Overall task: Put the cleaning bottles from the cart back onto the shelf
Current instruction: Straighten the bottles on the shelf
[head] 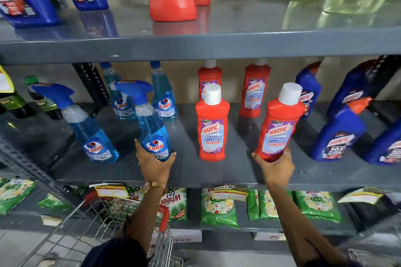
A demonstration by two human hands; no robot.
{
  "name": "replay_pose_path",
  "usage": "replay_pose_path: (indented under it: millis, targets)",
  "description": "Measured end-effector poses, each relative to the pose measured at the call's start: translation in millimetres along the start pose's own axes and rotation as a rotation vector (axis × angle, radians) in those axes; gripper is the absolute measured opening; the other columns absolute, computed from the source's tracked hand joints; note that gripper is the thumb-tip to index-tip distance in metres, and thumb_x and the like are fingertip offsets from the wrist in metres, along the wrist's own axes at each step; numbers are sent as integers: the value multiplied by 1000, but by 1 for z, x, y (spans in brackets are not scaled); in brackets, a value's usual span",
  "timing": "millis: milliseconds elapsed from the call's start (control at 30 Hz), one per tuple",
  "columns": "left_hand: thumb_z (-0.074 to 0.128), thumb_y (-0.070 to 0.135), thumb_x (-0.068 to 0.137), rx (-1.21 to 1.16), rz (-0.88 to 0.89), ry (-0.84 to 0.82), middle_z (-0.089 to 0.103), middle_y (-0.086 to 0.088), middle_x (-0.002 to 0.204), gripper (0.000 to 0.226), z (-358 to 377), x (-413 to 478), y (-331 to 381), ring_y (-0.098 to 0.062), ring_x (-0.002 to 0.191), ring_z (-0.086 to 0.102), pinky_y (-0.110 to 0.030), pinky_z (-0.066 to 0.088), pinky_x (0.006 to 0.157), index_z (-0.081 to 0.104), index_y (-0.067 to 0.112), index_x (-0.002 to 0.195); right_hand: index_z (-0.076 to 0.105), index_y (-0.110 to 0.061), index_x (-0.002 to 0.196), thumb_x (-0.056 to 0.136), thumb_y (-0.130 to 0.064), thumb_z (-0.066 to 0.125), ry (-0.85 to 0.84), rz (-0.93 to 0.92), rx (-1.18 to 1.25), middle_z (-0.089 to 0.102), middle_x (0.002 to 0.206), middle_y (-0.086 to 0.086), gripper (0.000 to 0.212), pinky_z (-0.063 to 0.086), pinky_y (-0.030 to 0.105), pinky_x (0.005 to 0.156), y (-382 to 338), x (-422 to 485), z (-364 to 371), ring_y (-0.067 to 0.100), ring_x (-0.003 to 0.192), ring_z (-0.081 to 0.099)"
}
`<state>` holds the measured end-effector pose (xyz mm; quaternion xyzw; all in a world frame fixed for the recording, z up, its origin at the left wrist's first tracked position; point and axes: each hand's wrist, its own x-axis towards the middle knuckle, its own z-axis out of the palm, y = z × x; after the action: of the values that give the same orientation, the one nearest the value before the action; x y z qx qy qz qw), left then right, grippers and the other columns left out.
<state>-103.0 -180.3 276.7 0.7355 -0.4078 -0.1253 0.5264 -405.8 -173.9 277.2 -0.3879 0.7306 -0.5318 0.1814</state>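
My left hand grips the base of a blue Colin spray bottle, which rests on the middle grey shelf. My right hand holds the bottom of a red Harpic bottle with a white cap, tilted slightly right over the same shelf. Between the two stands another red Harpic bottle. A second Colin spray bottle leans at the left. The wire cart with red trim sits below, at the bottom left.
Two more Colin bottles and two red Harpic bottles stand at the back of the shelf. Blue Harpic bottles crowd the right side. The upper shelf carries blue and red bottles. Green detergent packs fill the shelf below.
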Motion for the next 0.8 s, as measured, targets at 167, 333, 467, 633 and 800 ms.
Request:
replay_pose_path:
  millis: [167,333,467,633,800]
  targets:
    - [89,30,53,-9,-27,-28,27,-20,151,131,-3,-6,4,-35,138,31,-48,33,112,1,10,149,45,-4,127,56,-33,89,-80,-34,21,63,120,20,88,48,43,94,1,3,-1,35,109,61]
    - [72,59,63,52,96,14,10,-25,155,123,4,-74,22,-39,144,10,-51,15,117,2,1,147,26,-1,144,57,-51,84,97,-63,222,36,148,20,116,24,37,117,11,-1,-26,29,138,33]
    - [54,53,79,157,579,-340,35,-17,149,80,34,-158,31,-32,142,26,-46,16,119,29,9,141,22,7,143,58,-46,82,270,-80,147,31,145,30,116,18,39,116,31,24,-66,39,138,28]
    - [42,55,88,393,824,-568,42,-13,147,70,73,-186,64,-28,140,32,-39,9,117,37,9,140,16,9,144,54,-34,90,177,-6,-16,26,150,30,124,14,43,116,36,79,-96,41,141,20]
    - [30,57,89,661,777,-656,39,-15,148,73,87,-177,60,-30,139,35,-42,16,119,37,5,140,29,3,139,46,-27,92,146,4,86,45,138,24,116,33,38,111,40,101,-93,35,128,44]
